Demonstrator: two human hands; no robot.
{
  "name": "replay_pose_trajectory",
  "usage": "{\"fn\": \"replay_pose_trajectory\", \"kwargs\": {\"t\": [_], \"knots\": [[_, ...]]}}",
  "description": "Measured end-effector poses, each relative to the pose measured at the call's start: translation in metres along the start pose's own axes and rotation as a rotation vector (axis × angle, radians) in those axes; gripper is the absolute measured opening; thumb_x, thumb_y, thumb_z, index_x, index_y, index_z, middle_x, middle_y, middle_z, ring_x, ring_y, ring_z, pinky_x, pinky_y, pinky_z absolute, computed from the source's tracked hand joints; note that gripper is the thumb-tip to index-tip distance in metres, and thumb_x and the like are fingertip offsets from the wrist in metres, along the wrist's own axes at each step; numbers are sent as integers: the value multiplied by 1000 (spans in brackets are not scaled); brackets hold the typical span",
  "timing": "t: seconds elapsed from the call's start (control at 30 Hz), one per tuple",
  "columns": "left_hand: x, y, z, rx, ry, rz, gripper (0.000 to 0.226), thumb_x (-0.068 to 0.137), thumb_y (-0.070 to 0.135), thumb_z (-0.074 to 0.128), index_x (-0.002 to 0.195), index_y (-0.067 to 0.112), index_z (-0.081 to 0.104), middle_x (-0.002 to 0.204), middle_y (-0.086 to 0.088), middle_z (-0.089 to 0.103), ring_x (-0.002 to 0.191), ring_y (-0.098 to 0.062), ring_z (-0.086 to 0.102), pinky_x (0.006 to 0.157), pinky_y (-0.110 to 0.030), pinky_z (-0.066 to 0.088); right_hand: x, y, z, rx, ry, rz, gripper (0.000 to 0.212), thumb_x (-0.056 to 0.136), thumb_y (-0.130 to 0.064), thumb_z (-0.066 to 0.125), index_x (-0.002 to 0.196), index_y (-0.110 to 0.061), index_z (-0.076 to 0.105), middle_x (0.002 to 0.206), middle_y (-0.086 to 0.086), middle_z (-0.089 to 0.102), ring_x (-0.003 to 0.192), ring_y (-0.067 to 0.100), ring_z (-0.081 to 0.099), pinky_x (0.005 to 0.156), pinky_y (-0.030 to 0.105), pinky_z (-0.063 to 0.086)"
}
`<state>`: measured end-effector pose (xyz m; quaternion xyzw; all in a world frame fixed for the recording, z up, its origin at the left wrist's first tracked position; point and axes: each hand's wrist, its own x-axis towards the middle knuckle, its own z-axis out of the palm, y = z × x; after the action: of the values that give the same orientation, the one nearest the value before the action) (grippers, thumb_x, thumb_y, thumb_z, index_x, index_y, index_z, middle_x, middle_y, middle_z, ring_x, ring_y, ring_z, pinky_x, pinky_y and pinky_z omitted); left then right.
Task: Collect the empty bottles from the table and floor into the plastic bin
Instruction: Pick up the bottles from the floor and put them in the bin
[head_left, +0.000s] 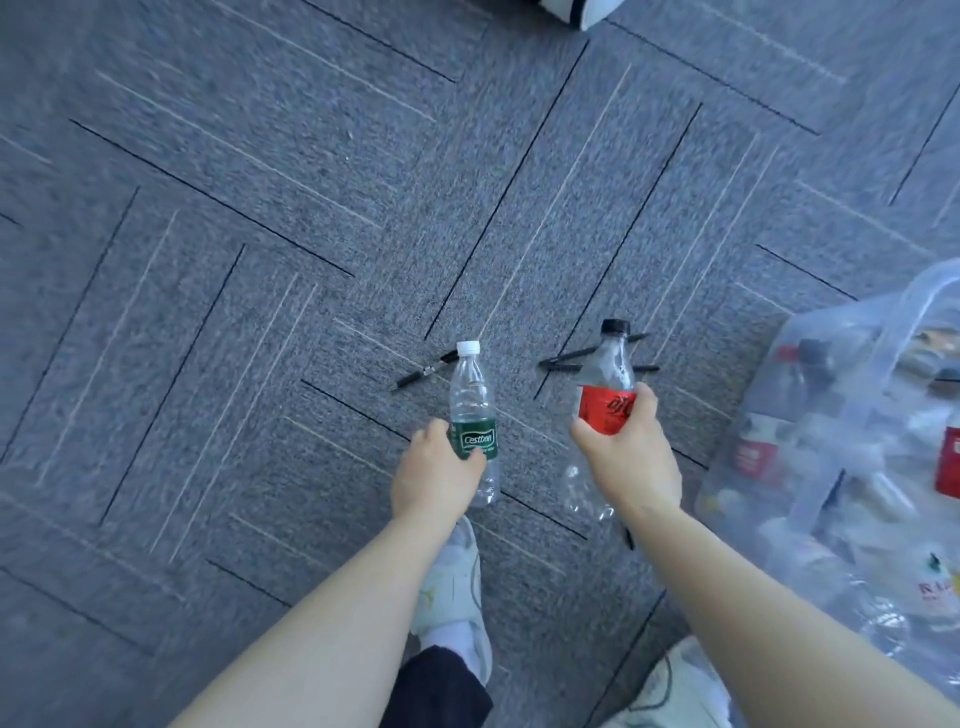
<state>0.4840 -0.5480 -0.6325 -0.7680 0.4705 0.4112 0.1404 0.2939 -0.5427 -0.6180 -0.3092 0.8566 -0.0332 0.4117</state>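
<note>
L hand (436, 470) wrapped round green-label bottle (472, 421), R hand (626, 449) round red-label bottle (605, 410), both mid-body. Likely empty, so light, thin-walled, crushable; label band gives best hold. Bin (852, 467) just right of R hand.

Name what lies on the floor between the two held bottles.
Only bare grey carpet shows in the head view between the green-label bottle and red-label bottle; the pens lie farther out.

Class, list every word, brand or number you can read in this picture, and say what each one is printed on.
"Cestbon": green label of the clear bottle in the left hand.
Red label of the black-capped bottle in the right hand: white characters, partly covered, not readable.
Labels on bottles inside the clear plastic bin: too blurred to read.
</note>
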Motion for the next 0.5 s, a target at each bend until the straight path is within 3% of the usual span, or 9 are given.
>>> {"fn": "replay_pose_trajectory", "kwargs": {"t": [0.17,0.23,0.37,0.5], "knots": [[31,10,31,-120,20,-118,82,80,52,65,142,12,30,139,-10,44,116,-31,54,73,-37,44,-7,35,0,86,30,36,79,73,-56,61,139,-35,25,103,-4,65,84,24,62,77,41,51],[53,12,50,-181,34,-150,91,75,55,69,144,13,26,139,-10,43,117,-32,53,77,-38,48,-3,47,9,129,25,39,76,73,-56,62,137,-38,25,102,-7,65,84,21,64,75,40,52],[69,10,74,-107,40,-155,74,74,49,71,128,15,34,121,-10,57,100,-33,61,79,-45,55,1,62,20,153,16,22,73,73,-56,62,135,-39,28,104,-7,65,87,20,64,75,39,50],[31,14,57,-75,36,-141,67,74,44,71,126,17,38,116,-8,57,91,-32,61,73,-40,53,-23,59,-4,184,-2,-2,77,73,-56,62,138,-38,27,105,-9,63,87,16,63,76,39,52]]}}
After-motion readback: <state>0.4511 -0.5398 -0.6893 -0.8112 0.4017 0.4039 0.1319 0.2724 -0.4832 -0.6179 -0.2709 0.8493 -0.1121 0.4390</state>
